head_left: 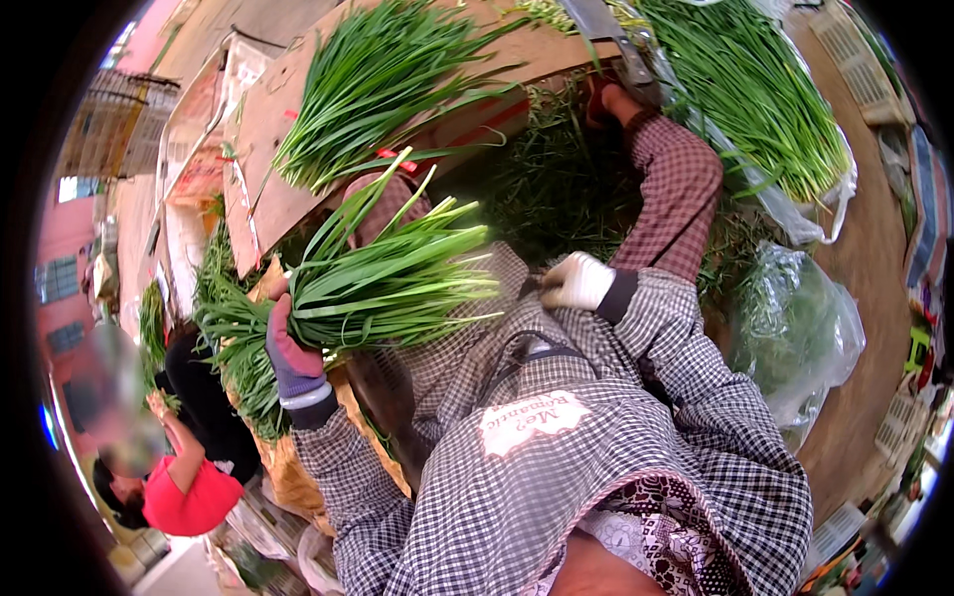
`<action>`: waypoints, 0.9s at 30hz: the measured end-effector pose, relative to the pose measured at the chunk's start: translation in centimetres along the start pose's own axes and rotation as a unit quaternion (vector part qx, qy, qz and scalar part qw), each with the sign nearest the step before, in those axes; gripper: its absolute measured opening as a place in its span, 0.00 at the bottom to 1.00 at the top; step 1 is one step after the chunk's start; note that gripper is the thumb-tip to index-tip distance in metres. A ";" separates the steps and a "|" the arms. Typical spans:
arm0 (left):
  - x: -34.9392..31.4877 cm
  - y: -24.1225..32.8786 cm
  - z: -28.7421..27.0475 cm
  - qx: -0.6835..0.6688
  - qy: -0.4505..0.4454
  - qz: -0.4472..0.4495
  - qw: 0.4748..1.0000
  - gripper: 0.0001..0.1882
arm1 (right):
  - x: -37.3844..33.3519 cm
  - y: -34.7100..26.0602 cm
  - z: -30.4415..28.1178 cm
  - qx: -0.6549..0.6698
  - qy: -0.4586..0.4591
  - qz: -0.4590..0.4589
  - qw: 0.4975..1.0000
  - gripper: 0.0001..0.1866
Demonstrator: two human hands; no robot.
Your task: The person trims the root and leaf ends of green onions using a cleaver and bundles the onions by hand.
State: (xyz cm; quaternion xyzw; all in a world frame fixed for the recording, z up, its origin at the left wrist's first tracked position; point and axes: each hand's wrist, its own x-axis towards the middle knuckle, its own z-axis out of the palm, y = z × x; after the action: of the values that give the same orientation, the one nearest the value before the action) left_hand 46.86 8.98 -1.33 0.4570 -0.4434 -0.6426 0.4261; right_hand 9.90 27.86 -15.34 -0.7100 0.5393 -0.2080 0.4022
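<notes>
My left hand (292, 350), in a purple and pink glove, is closed around the leafy end of a bunch of garlic chives (397, 288). The pale cut stems point to the right above my lap. Over my checked apron, my right hand (576, 281) wears a white glove and has its fingers curled; whatever they may hold is hidden. Ahead, a larger pile of garlic chives (383, 84) lies on a wooden board (260, 149). A knife (614, 40) with a broad blade rests at the board's right end.
More garlic chives (750, 94) lie on plastic sheeting at the right. Below them sits a clear plastic bag (800, 333) with greens inside. Loose trimmings (547, 179) cover the ground between my legs. A sack with greens (248, 382) stands by my left arm. Another person (189, 492) in red is at far left.
</notes>
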 end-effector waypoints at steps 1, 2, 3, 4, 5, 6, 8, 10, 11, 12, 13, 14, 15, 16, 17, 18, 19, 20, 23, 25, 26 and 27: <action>-0.3 0.4 1.1 -0.023 0.013 -0.014 1.000 0.18 | -0.2 -0.2 -1.6 0.104 0.022 0.124 0.987 0.14; -0.2 0.9 1.2 -0.032 0.016 -0.010 0.999 0.17 | -0.5 1.2 -2.3 0.139 0.068 0.105 0.982 0.13; -0.2 1.2 0.7 -0.031 0.013 -0.013 0.999 0.17 | -0.3 2.2 -3.5 0.097 0.096 0.120 0.983 0.13; -0.3 1.5 0.5 -0.032 0.011 -0.016 0.999 0.17 | 0.0 2.6 -5.2 -0.005 0.164 0.139 0.977 0.13; -0.7 1.4 0.8 0.056 -0.003 0.084 0.995 0.15 | -0.3 2.6 -6.8 -0.125 0.180 0.201 0.955 0.15; -0.4 2.1 1.7 0.172 0.023 0.100 0.980 0.13 | -0.2 3.5 -8.1 -0.194 0.192 0.224 0.936 0.17; -0.4 2.9 1.8 0.302 0.032 0.226 0.925 0.13 | 2.1 0.7 -10.9 -0.163 0.259 0.133 0.943 0.23; -0.8 4.1 3.0 0.224 -0.013 0.213 0.951 0.12 | 5.7 -4.4 -13.1 -0.122 0.317 0.012 0.940 0.30; -1.0 4.7 4.7 0.174 -0.049 0.222 0.958 0.12 | 7.9 -6.4 -13.8 -0.122 0.329 -0.059 0.934 0.34; -0.5 5.2 6.9 0.117 -0.096 0.228 0.962 0.12 | 9.1 -10.2 -15.6 -0.044 0.282 -0.079 0.955 0.39; 0.4 5.8 9.5 0.043 -0.103 0.132 0.985 0.14 | 11.0 -11.6 -16.2 -0.009 0.265 -0.107 0.958 0.46; 0.5 6.4 10.6 0.084 -0.154 0.172 0.969 0.14 | 12.9 -13.5 -15.4 0.015 0.239 -0.140 0.961 0.47; 1.0 6.9 12.5 0.088 -0.154 0.170 0.969 0.14 | 14.0 -15.6 -14.7 0.148 0.190 -0.181 0.954 0.51; 0.8 7.8 13.2 0.103 -0.132 0.167 0.972 0.14 | 14.0 -19.8 -15.1 0.010 0.113 -0.172 0.979 0.57; 1.6 8.3 14.5 0.040 -0.138 0.183 0.973 0.14 | 14.7 -19.7 -13.8 0.054 0.160 -0.249 0.954 0.58; 2.1 8.8 14.5 -0.013 -0.124 0.200 0.972 0.15 | 15.4 -20.0 -11.9 0.126 0.176 -0.299 0.929 0.55; 3.2 8.9 14.5 0.075 -0.184 0.318 0.927 0.15 | 15.7 -20.4 -11.2 0.224 0.203 -0.326 0.896 0.52; 3.9 9.3 16.8 -0.032 -0.190 0.213 0.958 0.15 | 15.6 -19.9 -11.0 0.295 0.233 -0.335 0.864 0.49; 4.5 8.0 20.7 -0.034 -0.298 0.286 0.910 0.16 | 14.6 -17.0 -11.5 0.335 0.290 -0.157 0.883 0.34; 4.3 9.8 21.8 0.016 -0.264 0.201 0.943 0.19 | 12.8 -15.5 -13.9 0.295 0.318 -0.053 0.899 0.22; 3.7 10.9 22.2 0.022 -0.239 0.217 0.946 0.19 | 12.0 -14.6 -14.9 0.294 0.339 -0.036 0.893 0.19; 2.8 12.0 23.0 0.023 -0.224 0.234 0.946 0.20 | 11.6 -12.4 -15.7 0.314 0.373 -0.048 0.871 0.19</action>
State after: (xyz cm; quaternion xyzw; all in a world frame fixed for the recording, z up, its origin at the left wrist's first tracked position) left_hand 25.71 7.51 13.90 0.1944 -0.6362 -0.6006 0.4436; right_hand 9.73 12.79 2.16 -0.4407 0.5206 -0.6352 0.3623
